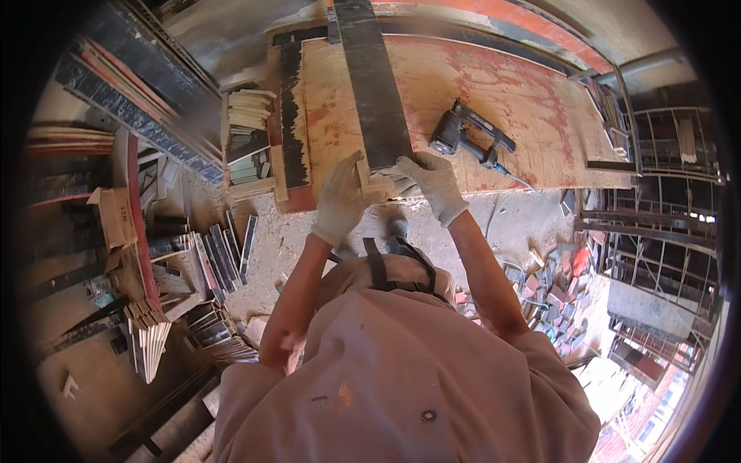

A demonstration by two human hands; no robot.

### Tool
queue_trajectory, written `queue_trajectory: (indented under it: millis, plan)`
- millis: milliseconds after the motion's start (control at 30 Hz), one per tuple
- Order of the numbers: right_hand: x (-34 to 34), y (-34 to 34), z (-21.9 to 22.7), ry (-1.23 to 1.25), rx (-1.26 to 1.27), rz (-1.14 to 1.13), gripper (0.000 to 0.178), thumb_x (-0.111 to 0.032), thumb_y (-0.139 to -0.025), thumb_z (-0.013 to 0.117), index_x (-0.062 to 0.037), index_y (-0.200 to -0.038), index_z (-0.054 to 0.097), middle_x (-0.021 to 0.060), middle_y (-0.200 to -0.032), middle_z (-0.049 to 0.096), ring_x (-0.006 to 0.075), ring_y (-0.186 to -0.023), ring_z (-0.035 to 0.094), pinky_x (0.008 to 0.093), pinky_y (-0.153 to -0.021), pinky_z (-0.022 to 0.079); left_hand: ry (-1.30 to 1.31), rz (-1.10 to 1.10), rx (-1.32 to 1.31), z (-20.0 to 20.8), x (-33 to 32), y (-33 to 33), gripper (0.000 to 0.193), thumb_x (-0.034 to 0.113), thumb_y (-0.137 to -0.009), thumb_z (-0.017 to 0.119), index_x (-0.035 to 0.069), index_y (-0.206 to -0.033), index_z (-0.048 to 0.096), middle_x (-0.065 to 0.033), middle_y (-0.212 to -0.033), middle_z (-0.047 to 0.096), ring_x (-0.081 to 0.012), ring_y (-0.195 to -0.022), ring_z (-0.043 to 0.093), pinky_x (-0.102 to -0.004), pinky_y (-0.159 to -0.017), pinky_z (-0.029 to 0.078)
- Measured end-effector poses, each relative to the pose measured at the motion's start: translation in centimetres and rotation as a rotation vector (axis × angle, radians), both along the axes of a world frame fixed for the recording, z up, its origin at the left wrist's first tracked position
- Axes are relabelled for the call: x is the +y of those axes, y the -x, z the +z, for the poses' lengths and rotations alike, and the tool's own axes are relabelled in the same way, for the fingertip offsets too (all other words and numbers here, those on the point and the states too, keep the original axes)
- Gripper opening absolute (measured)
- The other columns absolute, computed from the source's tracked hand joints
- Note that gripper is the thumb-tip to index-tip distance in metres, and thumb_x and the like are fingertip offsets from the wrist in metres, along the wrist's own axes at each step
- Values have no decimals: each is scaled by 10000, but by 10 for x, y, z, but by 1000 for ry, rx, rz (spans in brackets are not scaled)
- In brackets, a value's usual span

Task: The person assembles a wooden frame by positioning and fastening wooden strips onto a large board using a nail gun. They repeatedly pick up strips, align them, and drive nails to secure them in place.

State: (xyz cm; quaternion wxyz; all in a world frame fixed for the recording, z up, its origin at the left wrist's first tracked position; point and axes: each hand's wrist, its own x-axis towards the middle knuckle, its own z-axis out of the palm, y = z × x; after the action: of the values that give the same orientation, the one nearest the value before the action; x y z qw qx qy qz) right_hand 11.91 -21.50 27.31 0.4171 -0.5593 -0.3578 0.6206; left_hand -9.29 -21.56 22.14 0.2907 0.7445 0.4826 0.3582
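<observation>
A long black board (376,100) lies lengthwise across the worn wooden bench top (532,116), its near end between my hands. Both hands wear pale knit gloves. My left hand (340,199) is closed around a short light wood strip (364,173) beside the board's near left corner. My right hand (434,185) grips the board's near right corner, thumb side at its edge and fingers curled in front of the end. Part of the fingers' hold is hidden. To the right, a black nail gun (472,133) with a blue air hose (515,176) rests on the bench.
Short light wood pieces (251,108) are stacked left of the bench. Long boards (147,100) lean at the upper left. Bundled strips (147,328) and an opened carton (116,216) stand lower left. Scattered offcuts (552,297) cover the floor at right, near metal racks (664,201).
</observation>
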Motion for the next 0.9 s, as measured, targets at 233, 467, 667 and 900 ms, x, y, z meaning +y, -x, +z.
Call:
queue_trajectory:
  millis: [233, 467, 667, 900]
  plan:
    - [0, -7, -11, 11, -30, 68, 256, -238, -983, 695, 16, -960, 701, 41, -805, 689, 84, -652, 612, 240, -567, 501, -185, 8, -25, -29, 15, -5, 780, 337, -810, 813, -3, -1432, 487, -210, -1341, 580, -402, -1234, 563, -458, -1033, 471]
    - [-5, -6, -15, -16, -119, 52, 242, -225, -978, 706, 17, -964, 717, 42, -821, 698, 80, -669, 626, 242, -572, 508, -70, 105, -190, -12, 3, -16, 783, 431, -791, 828, 9, -1387, 545, -194, -1314, 612, -380, -1206, 601, -433, -1012, 493]
    - [0, -16, -23, -56, -225, 105, 255, -226, -970, 719, 29, -963, 719, 59, -825, 717, 93, -693, 653, 249, -587, 529, -76, 131, -203, -11, 7, -19, 761, 449, -790, 829, 16, -1362, 577, -182, -1284, 636, -353, -1174, 632, -413, -973, 517]
    - [-4, -11, -15, -34, -208, 96, 258, -223, -972, 718, 34, -963, 725, 67, -829, 722, 92, -696, 650, 259, -600, 531, -139, 149, -143, -22, 8, -18, 716, 400, -804, 832, 13, -1353, 585, -175, -1273, 645, -334, -1154, 644, -395, -965, 526]
